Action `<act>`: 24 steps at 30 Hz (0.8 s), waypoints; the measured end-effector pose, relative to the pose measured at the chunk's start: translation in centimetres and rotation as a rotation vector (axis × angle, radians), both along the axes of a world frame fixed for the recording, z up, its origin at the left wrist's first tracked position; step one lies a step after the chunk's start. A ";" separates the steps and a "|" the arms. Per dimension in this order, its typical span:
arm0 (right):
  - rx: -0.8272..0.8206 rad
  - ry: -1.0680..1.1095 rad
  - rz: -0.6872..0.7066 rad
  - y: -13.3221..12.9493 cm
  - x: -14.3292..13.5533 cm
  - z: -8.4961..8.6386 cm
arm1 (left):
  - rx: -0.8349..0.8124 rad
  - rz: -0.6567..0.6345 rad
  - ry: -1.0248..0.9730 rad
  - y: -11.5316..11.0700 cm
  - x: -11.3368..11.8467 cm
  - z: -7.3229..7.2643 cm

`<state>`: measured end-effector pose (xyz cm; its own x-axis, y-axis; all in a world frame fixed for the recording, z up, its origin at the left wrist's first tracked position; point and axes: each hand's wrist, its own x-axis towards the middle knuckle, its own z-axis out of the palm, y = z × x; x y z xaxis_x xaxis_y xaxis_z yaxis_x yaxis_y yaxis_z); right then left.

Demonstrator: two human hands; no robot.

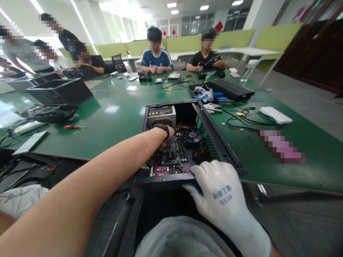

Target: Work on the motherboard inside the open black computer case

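Note:
An open black computer case (227, 157) lies on its side at the near table edge. Inside are a motherboard (175, 148), a power supply (162, 116) at the far left and a round black fan (193, 135). My left hand (169, 136), bare with a black wristband, reaches down into the case over the motherboard. Its fingers look drawn together, and their tips are too small and shaded to show what they hold. My right hand (217, 189), in a white work glove, grips the near rim of the case, thumb below and fingers over it.
An orange-handled screwdriver (72, 127) and another dark case (60, 91) are on the left. Beyond my case lie gloves (213, 107) and a black case panel (230, 89). Cables (235, 123) and a white box (276, 115) are at right. Several people sit or stand around the table.

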<state>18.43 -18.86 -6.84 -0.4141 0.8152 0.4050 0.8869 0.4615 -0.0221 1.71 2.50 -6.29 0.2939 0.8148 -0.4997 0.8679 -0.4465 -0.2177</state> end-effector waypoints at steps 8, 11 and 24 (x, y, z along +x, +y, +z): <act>-0.007 -0.005 -0.002 0.0 0.1 -0.1 | 0.015 -0.004 -0.058 -0.3 -0.2 0.4; -0.001 -0.002 0.001 0.0 0.0 0.0 | 0.012 0.010 -0.047 0.2 -0.3 -0.1; 0.011 -0.014 -0.004 -0.1 0.0 0.0 | 0.018 0.002 0.001 0.7 0.0 -1.0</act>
<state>18.43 -18.95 -6.87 -0.4162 0.8124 0.4083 0.8890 0.4578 -0.0047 1.67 3.16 -7.27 0.2918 0.8242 -0.4854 0.8683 -0.4411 -0.2269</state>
